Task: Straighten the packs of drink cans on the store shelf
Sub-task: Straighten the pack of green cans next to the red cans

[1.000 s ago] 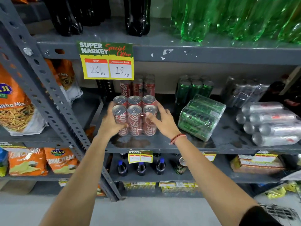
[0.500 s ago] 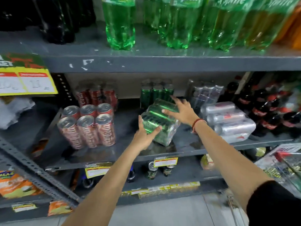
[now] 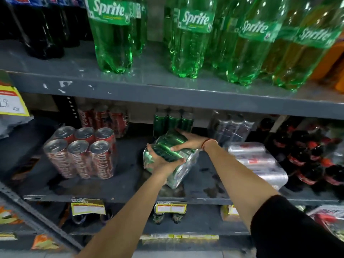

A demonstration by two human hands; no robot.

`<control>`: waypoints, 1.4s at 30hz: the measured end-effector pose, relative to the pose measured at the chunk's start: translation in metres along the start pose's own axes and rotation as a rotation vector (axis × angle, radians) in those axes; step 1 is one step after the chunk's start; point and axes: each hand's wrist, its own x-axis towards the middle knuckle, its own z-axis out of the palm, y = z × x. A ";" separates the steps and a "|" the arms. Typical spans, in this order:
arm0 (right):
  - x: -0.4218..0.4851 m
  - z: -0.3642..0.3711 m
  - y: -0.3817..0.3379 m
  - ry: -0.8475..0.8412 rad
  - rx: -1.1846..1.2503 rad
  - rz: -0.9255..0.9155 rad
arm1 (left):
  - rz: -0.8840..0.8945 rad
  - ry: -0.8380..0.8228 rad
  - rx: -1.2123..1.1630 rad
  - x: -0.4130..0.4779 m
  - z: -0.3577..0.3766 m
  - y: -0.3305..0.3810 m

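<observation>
Both hands clamped on green can pack (image 3: 172, 157), tilted on grey metal shelf (image 3: 128, 187).

Store aisle, steel racking, shelf surface scuffed and stained. Left hand (image 3: 163, 162) wrapped around near end of pack, right hand (image 3: 188, 141) gripping far upper side, red thread at wrist. Red can pack (image 3: 80, 153) upright to left, six tops counted. Silver can pack (image 3: 258, 162) lying on side to right. Four labelled green bottles (image 3: 111, 34) on tier above.
</observation>
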 end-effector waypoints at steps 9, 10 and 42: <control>-0.041 0.051 0.026 0.531 0.243 0.026 | 0.445 -0.089 0.315 -0.009 -0.019 -0.005; -0.047 0.062 0.026 0.621 0.300 0.006 | 0.526 -0.092 0.387 -0.008 -0.024 -0.006; -0.084 0.065 0.047 0.570 0.669 -0.274 | 0.458 0.222 -0.060 -0.087 0.005 -0.034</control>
